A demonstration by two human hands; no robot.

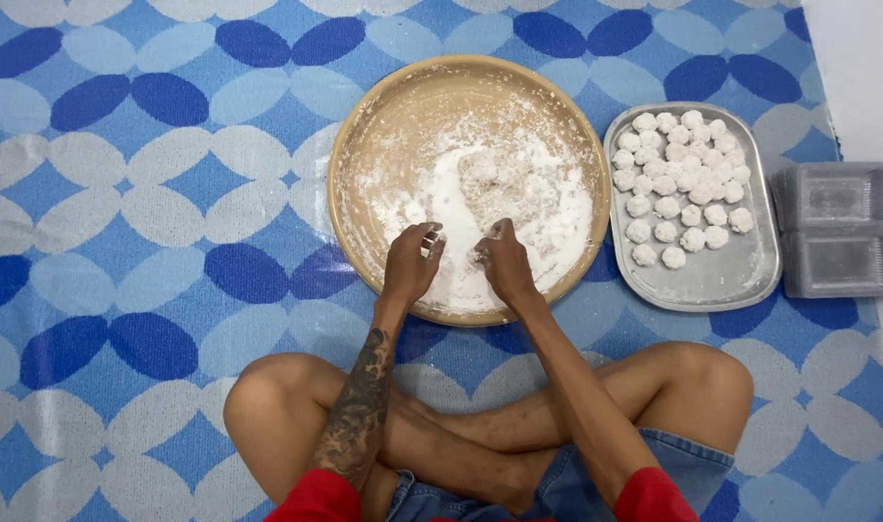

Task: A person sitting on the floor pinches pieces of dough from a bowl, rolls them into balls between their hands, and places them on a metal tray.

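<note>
On the blue patterned mat (151, 193), a round tan tray (364, 145) held white flour (519, 193). Left hand (410, 261) and right hand (504, 263) rested in it, fingers curled narrow, dusted white. Pale dough balls (678, 184) sat on an oblong metal tray (726, 275) alongside.

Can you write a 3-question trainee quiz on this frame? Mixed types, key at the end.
1. True or false: both hands, the left hand and the right hand, are inside the round tan tray.
2. Which side of the round tray does the metal tray of white balls lie on: A) the person's left, B) the person's right, C) nearer the knees?
3. Fill in: the round tray holds loose white ____.

Key
1. True; both rest in the powder near the tray's near edge.
2. B.
3. Powder, like flour.
</note>
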